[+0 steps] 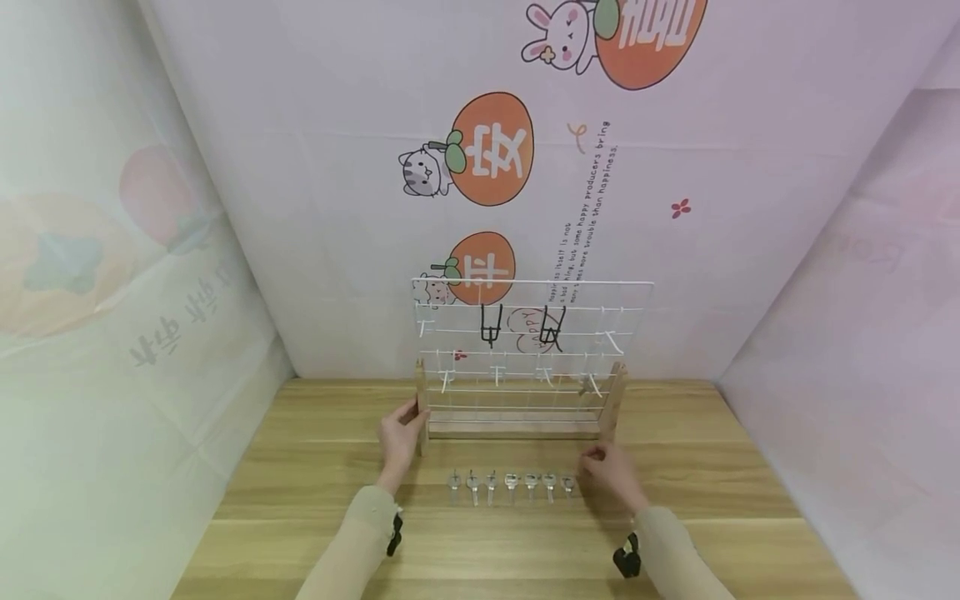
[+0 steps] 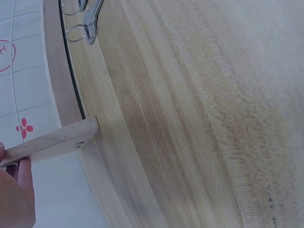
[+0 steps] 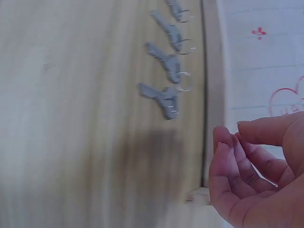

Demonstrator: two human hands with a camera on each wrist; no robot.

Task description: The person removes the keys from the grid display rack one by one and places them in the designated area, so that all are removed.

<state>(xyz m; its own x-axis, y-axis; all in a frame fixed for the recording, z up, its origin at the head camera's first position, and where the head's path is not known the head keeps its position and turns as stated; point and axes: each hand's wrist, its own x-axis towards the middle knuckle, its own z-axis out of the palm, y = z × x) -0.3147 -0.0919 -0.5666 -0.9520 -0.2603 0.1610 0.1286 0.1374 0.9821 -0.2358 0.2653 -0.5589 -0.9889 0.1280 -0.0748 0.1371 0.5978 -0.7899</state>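
Note:
A white wire grid rack [image 1: 525,392] with white and black hooks stands in a wooden frame at the back of the table. My left hand [image 1: 401,429] pinches the frame's left upright [image 1: 422,417] between thumb and fingers; the left wrist view shows this hand [image 2: 16,194] on the wooden foot piece [image 2: 57,142]. Several silver keys [image 1: 512,483] with rings lie in a row before the rack. Just right of the row, my right hand [image 1: 611,471] hovers near the frame's right foot. In the right wrist view its fingers [image 3: 223,175] are loosely curled, with nothing visible between them.
A small greyish thing [image 1: 585,386] hangs at a lower right hook, too small to make out. White printed cloth walls [image 1: 360,208] enclose the wooden table [image 1: 465,550] at the back and both sides.

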